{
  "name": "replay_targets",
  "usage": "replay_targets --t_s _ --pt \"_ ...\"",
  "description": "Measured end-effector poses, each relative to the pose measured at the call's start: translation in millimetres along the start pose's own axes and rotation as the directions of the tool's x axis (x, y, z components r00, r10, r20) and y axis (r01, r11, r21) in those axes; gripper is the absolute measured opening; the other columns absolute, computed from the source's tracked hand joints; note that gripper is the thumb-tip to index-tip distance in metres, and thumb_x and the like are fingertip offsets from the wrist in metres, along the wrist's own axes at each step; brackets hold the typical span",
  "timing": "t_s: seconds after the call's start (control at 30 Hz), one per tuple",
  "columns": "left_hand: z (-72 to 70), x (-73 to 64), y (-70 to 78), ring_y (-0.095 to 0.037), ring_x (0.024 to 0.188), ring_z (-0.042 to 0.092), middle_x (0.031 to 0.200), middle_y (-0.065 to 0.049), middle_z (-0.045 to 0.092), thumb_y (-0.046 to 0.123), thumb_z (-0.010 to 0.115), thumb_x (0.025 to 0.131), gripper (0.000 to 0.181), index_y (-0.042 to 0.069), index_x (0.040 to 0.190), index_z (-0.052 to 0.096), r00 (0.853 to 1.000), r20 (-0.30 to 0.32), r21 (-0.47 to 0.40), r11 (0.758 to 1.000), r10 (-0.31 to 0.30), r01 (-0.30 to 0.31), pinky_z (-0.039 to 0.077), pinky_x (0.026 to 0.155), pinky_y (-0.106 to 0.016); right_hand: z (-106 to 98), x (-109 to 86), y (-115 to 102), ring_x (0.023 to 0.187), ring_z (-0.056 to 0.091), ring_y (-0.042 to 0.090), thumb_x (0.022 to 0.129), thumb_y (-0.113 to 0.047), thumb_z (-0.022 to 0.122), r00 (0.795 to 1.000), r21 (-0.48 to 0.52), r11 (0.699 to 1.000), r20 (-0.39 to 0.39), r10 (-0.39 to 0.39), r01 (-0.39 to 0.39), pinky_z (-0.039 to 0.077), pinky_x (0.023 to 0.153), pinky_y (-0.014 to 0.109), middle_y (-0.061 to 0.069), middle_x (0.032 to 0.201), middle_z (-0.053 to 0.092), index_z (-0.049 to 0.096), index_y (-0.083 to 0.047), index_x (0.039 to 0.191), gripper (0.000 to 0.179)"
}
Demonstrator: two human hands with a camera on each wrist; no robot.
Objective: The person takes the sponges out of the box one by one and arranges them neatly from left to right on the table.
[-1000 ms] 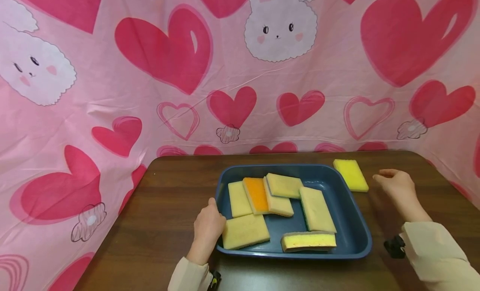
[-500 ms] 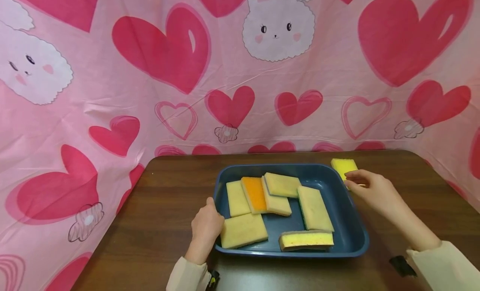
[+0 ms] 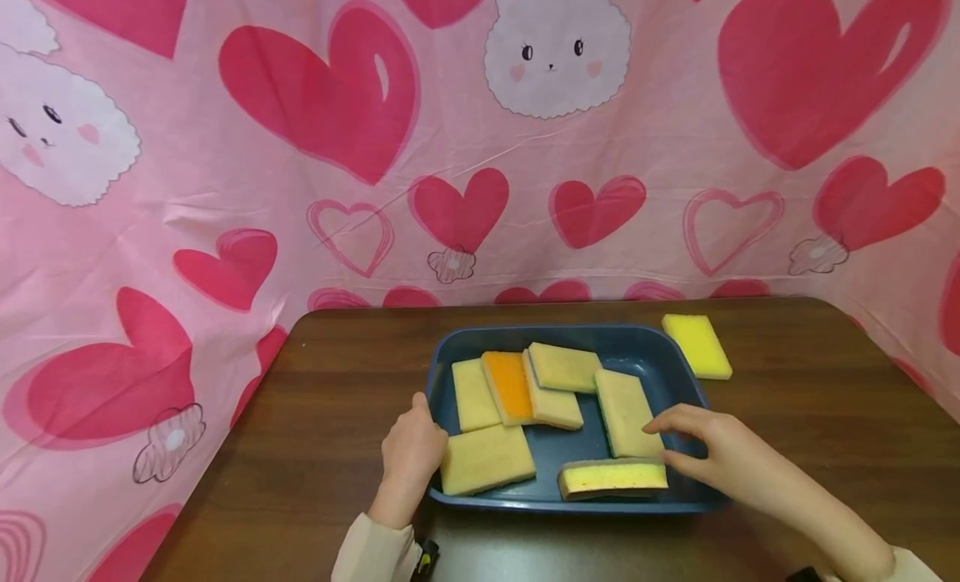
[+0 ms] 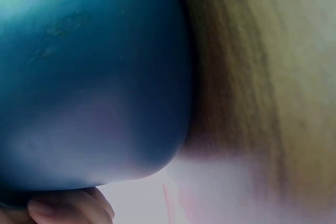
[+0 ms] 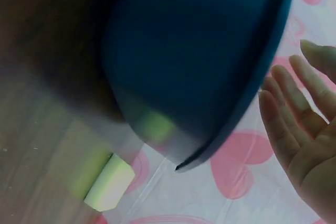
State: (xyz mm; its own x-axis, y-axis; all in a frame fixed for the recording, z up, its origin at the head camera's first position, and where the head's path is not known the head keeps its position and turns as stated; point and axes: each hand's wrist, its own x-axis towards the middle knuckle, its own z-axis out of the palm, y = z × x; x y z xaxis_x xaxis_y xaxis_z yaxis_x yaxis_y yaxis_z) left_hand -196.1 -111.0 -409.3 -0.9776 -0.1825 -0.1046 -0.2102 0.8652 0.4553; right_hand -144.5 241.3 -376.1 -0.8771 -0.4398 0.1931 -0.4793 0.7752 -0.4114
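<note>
My left hand (image 3: 411,453) grips the left rim of the dark blue tray (image 3: 555,506); its curled fingers (image 4: 68,208) show at the tray's edge in the left wrist view. Over the tray's right side hangs my right hand (image 3: 723,457), thumb and fingers apart. Its fingertips come close to a pale yellow sponge (image 3: 628,411) lying slanted in the tray; whether they touch it I cannot tell. Just in front of that, a bright yellow sponge (image 3: 615,480) rests on its long edge. The right wrist view shows the right hand's palm and spread fingers beside the tray wall.
Toward the tray's left lie an orange sponge (image 3: 509,388) and several pale ones, partly overlapping, with a pale sponge (image 3: 487,461) at the front left. Outside, a yellow sponge (image 3: 697,346) lies on the wooden table (image 3: 337,382) at the back right. A pink heart-print cloth (image 3: 450,132) hangs behind.
My right hand has moved left and toward me, from beside the yellow sponge on the table, past it, to over the tray. The left hand stays at the rim.
</note>
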Motion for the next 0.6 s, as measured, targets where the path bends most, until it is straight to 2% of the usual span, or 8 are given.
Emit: replay_targets --t_s 0.27,0.6 --pt "-0.5 1.1 -0.4 -0.024 0.061 0.055 0.078 -0.016 0.063 0.010 0.056 0.083 0.042 -0.002 0.122 0.048 1.000 0.000 0.005 1.000 -0.003 0.003 0.041 0.053 -0.037 10.3 -6.9 0.2 0.089 0.058 0.001 0.079 -0.022 0.075 0.992 0.034 0.993 0.045 -0.118 0.117 0.051 0.070 0.020 -0.012 0.098 0.064 0.068 -0.023 0.104 0.026" --pt "-0.2 1.2 -0.2 -0.023 0.060 0.054 0.078 -0.016 0.062 0.010 0.056 0.083 0.043 -0.003 0.123 0.047 1.000 0.003 0.006 1.000 0.002 -0.002 0.040 0.053 -0.036 15.3 -8.6 -2.0 0.087 0.052 0.001 0.074 -0.023 0.078 0.988 -0.074 0.987 0.069 -0.134 0.139 0.051 0.070 0.022 -0.014 0.096 0.060 0.069 -0.026 0.103 0.031"
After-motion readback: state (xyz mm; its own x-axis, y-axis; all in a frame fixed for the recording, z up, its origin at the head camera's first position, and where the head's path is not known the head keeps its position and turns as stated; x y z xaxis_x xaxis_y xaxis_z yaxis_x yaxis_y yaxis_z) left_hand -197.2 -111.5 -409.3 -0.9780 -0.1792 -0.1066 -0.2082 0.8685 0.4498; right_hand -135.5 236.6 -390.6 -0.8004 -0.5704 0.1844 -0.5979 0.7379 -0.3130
